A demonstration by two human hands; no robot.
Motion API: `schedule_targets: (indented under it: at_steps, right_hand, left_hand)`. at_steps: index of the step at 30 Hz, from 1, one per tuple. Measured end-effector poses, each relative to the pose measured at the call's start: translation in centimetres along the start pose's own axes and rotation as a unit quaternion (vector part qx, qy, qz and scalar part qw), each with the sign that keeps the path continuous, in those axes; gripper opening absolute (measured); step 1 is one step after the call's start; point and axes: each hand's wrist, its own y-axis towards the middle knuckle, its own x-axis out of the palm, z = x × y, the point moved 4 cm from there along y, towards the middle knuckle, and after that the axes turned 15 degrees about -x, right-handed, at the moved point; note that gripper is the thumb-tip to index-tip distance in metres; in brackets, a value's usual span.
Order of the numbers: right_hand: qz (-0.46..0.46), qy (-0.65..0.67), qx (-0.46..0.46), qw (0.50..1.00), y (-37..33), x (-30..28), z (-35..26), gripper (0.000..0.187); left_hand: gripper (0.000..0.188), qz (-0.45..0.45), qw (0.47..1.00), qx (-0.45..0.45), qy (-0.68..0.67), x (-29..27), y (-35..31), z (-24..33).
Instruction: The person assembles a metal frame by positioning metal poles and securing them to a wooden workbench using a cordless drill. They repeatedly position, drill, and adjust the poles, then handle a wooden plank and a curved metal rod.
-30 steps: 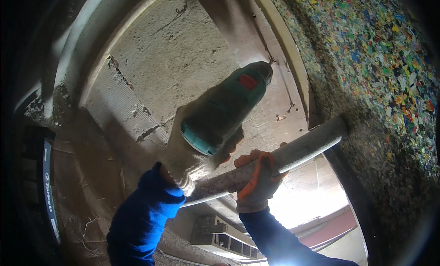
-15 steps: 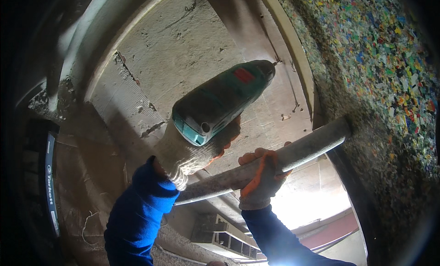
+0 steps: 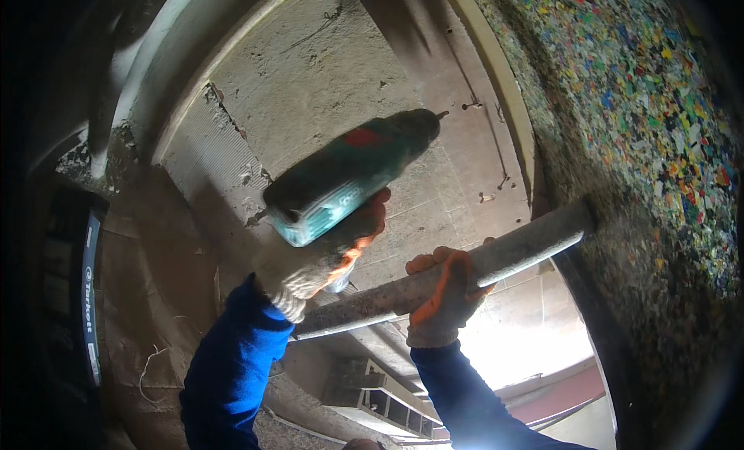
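Observation:
My left hand, in a cream glove with orange grip coating, is wrapped round a teal power drill with a red patch. The drill points up and right, its bit tip apart from a screw sticking out of the brown panel. Gripped from below in my gloved right hand is a grey pipe, slanting up to the right. Its lower left end passes behind my left wrist, and its upper right end meets the multicoloured speckled foam. The drill's handle is mostly hidden by my glove.
Multicoloured speckled foam fills the right side, with a pale curved edge strip beside it. More screws stick out of the panel. A rough grey surface lies behind the drill. Bright light glares at lower right; a slotted fixture sits below.
The drill has moved left and slightly down with my left hand, its bit leaving the screw near the edge strip. My right hand remains on the pipe, almost unmoved.

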Motion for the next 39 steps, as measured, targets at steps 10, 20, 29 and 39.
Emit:
schedule_targets:
  at_steps: [10,20,29,39]
  right_hand:
    - [0.025,0.008,-0.008,1.0,0.1,-0.1,0.4,0.069]
    - [0.021,-0.02,-0.005,1.0,0.0,-0.5,0.6,0.069]
    - [-0.009,0.026,-0.012,1.0,0.1,-1.1,1.2,0.073]
    - [-0.021,-0.037,-0.037,0.998,0.3,-0.4,0.5,0.073]
  left_hand:
    - [0.05,0.118,0.932,0.147,0.309,-1.2,0.3,1.5]
    - [0.053,-0.033,0.982,0.051,0.177,-1.5,0.0,2.1]
    - [0.057,-0.101,0.965,-0.008,0.24,3.4,2.5,6.1]
    - [0.032,0.158,0.541,0.362,0.743,7.9,3.4,8.6]
